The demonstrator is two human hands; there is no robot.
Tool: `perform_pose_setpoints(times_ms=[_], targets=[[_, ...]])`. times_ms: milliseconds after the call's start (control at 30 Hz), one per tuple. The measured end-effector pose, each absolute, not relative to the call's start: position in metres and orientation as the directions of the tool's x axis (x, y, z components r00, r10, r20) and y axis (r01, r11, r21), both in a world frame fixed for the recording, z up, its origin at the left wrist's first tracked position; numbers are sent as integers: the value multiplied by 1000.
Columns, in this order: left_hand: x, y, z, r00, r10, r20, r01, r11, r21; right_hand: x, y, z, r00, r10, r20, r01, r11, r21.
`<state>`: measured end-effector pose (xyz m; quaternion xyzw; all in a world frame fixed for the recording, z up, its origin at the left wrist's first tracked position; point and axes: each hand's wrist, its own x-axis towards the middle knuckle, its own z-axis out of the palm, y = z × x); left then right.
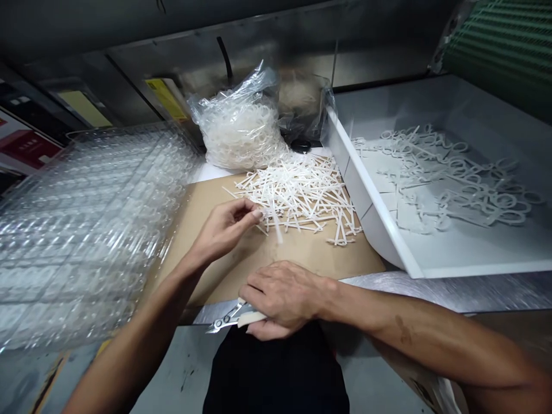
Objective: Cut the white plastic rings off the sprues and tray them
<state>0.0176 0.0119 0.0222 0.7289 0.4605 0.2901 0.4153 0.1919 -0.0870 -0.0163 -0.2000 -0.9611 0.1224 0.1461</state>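
Observation:
My left hand is at the near left edge of a pile of thin white plastic pieces. Its thumb and fingers are pinched together; what they hold, if anything, I cannot make out. A blurred white strip shows just right of the fingertips. Closer to the table's front edge, my right hand is wrapped around a pair of nippers with cream handles. The nippers' jaws point left, and their handles are spread apart. Brown cardboard lies under the pile.
Clear ridged plastic trays are stacked at left. A clear bag of whitish pieces stands behind the pile, beside a black round object. At right, a white bin holds several ring-ended pieces. Green mesh hangs at upper right.

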Motion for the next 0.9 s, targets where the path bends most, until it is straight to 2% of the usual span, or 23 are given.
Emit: perform_pose_setpoints(times_ms=[100, 233, 400, 467, 700, 800, 900], targets=[[-12, 0, 19, 294, 955, -38, 490, -116, 864, 193, -88, -18, -876, 412, 250, 339, 896, -288], [-46, -18, 6, 240, 965, -108, 699, -94, 709, 194, -88, -19, -868, 418, 269, 348, 897, -273], [-53, -30, -3, 254, 966, 54, 894, -256, 367, 194, -85, -18, -869, 425, 252, 357, 892, -276], [-51, -31, -4, 272, 957, 98, 906, -289, 309, 194, -83, -18, -869, 428, 247, 355, 889, -290], [-55, -40, -19, 293, 942, 166, 857, -335, 392, 198, -79, -20, -812, 498, 304, 382, 848, -368], [-55, -42, -24, 271, 928, 255, 810, -363, 461, 200, -78, -18, -750, 567, 340, 378, 790, -482], [-52, -45, -23, 214, 904, 369, 732, -399, 553, 202, -76, -11, -648, 703, 293, 409, 646, -645]])
